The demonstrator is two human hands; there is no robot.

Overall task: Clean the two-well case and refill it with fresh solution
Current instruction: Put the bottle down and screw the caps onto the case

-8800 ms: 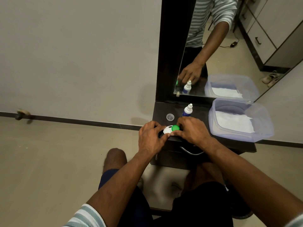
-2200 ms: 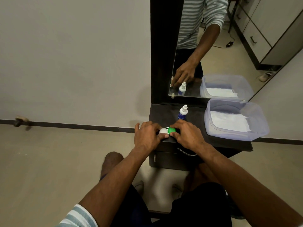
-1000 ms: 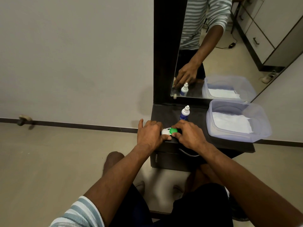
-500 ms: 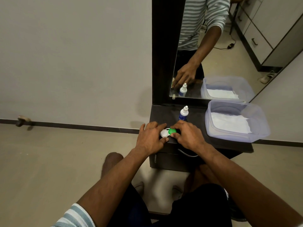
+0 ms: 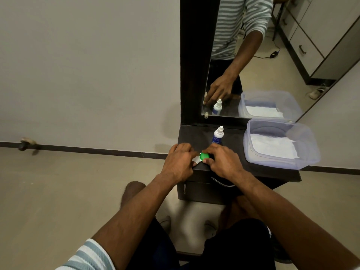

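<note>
Dark wood forms the small surface (image 5: 253, 172), and at its near left edge both hands meet over the two-well case (image 5: 200, 158): the left hand (image 5: 179, 162) curls its fingers onto the white end, while the right hand (image 5: 222, 162) pinches the green cap (image 5: 204, 156) between thumb and fingertips. Just behind the right hand a small solution bottle (image 5: 217, 135) with a white tip stands upright. Further right rests a clear plastic tub (image 5: 280, 143) lined with white tissue, and behind both a mirror (image 5: 253, 65) rises.
</note>
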